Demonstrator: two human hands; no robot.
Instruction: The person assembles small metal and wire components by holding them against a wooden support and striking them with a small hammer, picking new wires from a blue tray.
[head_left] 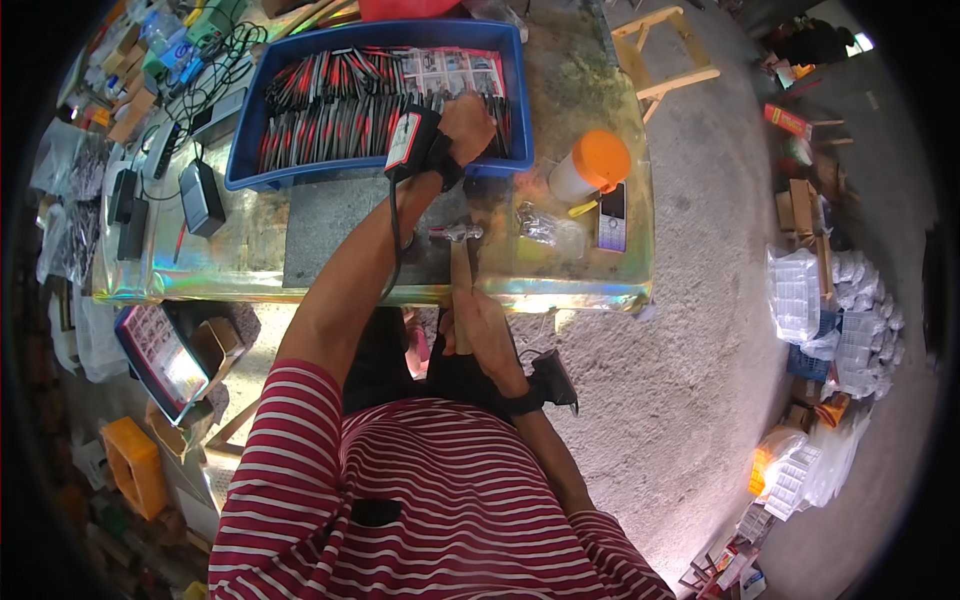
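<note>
My left hand (467,128) is over the near right part of a blue bin (243,150), its fingers curled in among the packets. What it pinches, if anything, is hidden beneath it. Thin black and red packets (325,133) stand on edge in rows in the bin. By the table's front edge, my right hand (484,335) is wrapped round the wooden handle of a hammer (461,270). The metal hammer head (456,232) is over a dark mat (335,225) on the table.
To the right stand an orange-lidded jar (590,165), a clear plastic bag (550,230) and a phone (612,220). Black boxes (202,198) and tangled cables lie at the left. A wooden stool (668,70) is beyond the table's right side. Black devices with straps are on both my wrists.
</note>
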